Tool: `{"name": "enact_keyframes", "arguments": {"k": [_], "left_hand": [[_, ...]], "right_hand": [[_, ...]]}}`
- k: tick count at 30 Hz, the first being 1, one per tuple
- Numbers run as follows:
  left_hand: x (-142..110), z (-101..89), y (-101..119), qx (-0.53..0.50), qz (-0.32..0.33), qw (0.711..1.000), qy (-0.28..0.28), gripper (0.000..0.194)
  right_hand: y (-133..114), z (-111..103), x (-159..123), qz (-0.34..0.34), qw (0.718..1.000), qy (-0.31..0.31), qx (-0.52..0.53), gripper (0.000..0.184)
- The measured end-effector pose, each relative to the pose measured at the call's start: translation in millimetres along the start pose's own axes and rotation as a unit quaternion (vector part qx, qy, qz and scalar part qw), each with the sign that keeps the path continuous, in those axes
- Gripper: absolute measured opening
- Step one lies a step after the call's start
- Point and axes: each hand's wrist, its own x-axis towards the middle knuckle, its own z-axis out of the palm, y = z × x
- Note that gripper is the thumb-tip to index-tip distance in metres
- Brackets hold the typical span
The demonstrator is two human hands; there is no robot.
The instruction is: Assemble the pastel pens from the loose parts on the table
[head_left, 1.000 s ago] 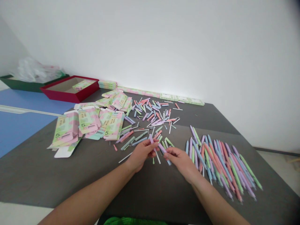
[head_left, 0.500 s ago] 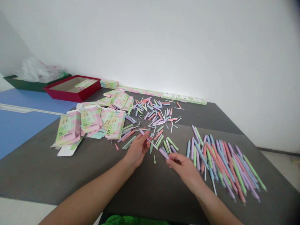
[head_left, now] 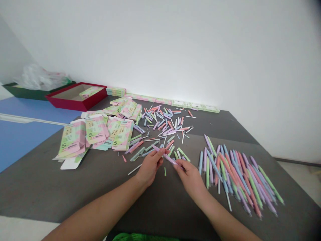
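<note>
Fingers of the left hand (head_left: 149, 168) are pinched together on a slim lilac plastic pen (head_left: 170, 160), and the right hand (head_left: 190, 179) has its fingertips closed near the pen's lower end, so it's held across the gap between both hands, just above a dark grey table (head_left: 75, 187). Looks super light and stiff, but smooth, so probably a bit slippery. Thin as it is, I'd grip it mid-barrel, not right at the tip. Close by there's a messy spread of loose pastel pen parts (head_left: 165, 129), with a fanned heap of pastel pens (head_left: 235, 177) on the right and printed pastel cardboard boxes (head_left: 120, 135) on the left.
</note>
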Motion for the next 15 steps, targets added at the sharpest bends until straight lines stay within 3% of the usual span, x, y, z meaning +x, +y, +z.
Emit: {"name": "enact_keyframes", "arguments": {"k": [4, 7, 8, 10, 11, 12, 13, 15], "left_hand": [[0.6, -2.2, 3.4, -0.012, -0.008, 1.000, -0.015, 0.028], [0.9, -3.7, 5.6, -0.011, -0.014, 0.999, -0.039, 0.031], [0.9, -4.0, 6.0, -0.010, -0.014, 0.999, -0.049, 0.031], [0.9, -4.4, 5.9, -0.005, -0.019, 0.997, -0.070, 0.030], [0.8, -4.5, 5.3, 0.001, -0.022, 0.997, -0.077, 0.028], [0.8, -4.7, 4.4, 0.008, -0.024, 0.996, -0.081, 0.028], [0.8, -4.7, 3.4, 0.018, -0.026, 0.996, -0.081, 0.028], [0.6, -4.9, 1.7, 0.041, -0.021, 0.996, -0.076, 0.029]], "right_hand": [[-4.6, 4.4, 0.5, -0.062, 0.997, 0.045, 0.010, 0.020], [-9.7, 4.6, 1.5, 0.015, 0.988, 0.007, 0.153, 0.020], [-10.7, 4.2, 2.2, 0.062, 0.969, -0.036, 0.238, 0.022], [-10.7, 3.2, 3.9, 0.144, 0.897, -0.126, 0.398, 0.028], [-10.0, 2.5, 4.7, 0.165, 0.866, -0.149, 0.449, 0.030], [-9.0, 1.8, 5.5, 0.169, 0.854, -0.148, 0.468, 0.032], [-7.9, 1.0, 6.0, 0.161, 0.866, -0.127, 0.457, 0.033], [-6.3, -1.3, 6.4, 0.124, 0.918, -0.060, 0.372, 0.032]]}}
